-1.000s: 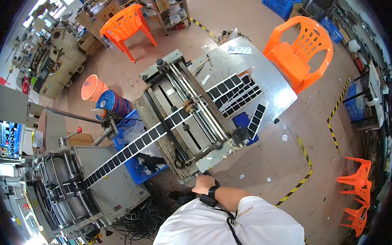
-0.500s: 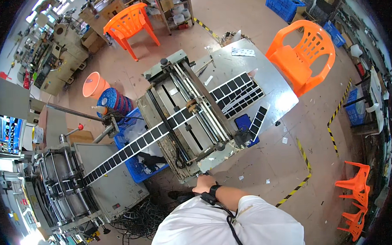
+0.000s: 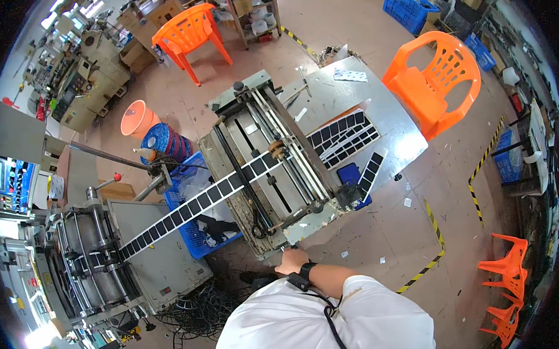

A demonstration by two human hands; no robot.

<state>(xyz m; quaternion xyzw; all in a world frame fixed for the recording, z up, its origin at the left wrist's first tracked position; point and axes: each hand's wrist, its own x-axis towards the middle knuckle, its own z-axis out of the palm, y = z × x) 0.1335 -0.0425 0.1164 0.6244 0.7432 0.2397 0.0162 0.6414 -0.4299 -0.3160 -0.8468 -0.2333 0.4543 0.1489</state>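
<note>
My right hand (image 3: 292, 260), with a black watch on its wrist, is closed at the front edge of a bench-top roller machine (image 3: 245, 243). Its fingers are curled at a small metal part there; what they grip is hidden. A long white strip with black rectangles (image 3: 193, 206) runs from the machine at the left into the rollers (image 3: 288, 158). On the metal table (image 3: 396, 135) beyond the rollers lie several cut strips (image 3: 350, 140). A shorter strip (image 3: 370, 172) lies apart, partly over a dark blue flat object (image 3: 348, 174). My left hand is out of view.
Under the strip stands a blue crate (image 3: 198, 240). A larger roller machine (image 3: 96, 257) is at the left, with tangled black cables (image 3: 201, 312) beside it. Orange chairs (image 3: 434, 83) stand at the right and far left. A pink bucket (image 3: 138, 118) sits behind.
Past the rollers, the strip's end has dropped onto the pile of strips on the table. The whole view has shifted slightly. My right hand stays at the same spot.
</note>
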